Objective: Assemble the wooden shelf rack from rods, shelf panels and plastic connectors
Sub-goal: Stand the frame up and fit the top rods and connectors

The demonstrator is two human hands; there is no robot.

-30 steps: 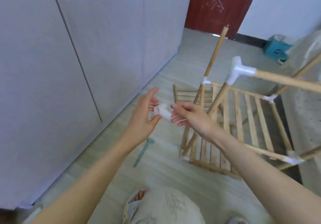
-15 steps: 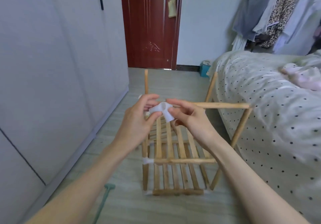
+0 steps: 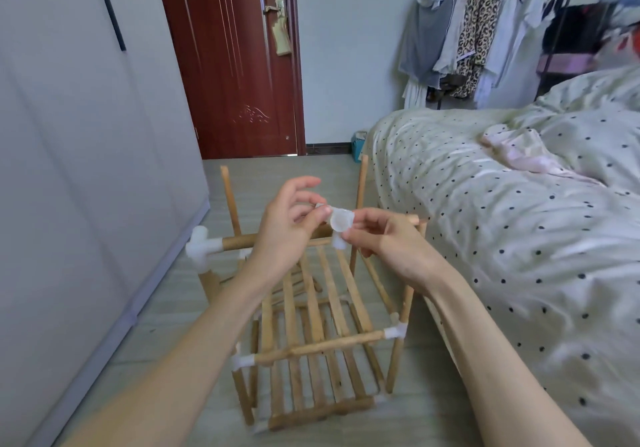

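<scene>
Between both hands, white plastic connector (image 3: 341,220) hovering above half-built rack (image 3: 311,325). Left hand (image 3: 289,224) pinching one socket, right hand (image 3: 384,240) pinching other side. Risk: connector slipping from fingertip pinch, falling through shelf slats below.

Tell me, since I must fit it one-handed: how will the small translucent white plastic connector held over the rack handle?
The translucent white plastic connector, pinched between the left hand and the right hand, probably feels light and stiff. Its smooth surface may be slippery. Its stubby branching sockets probably stop it rolling far.
</scene>
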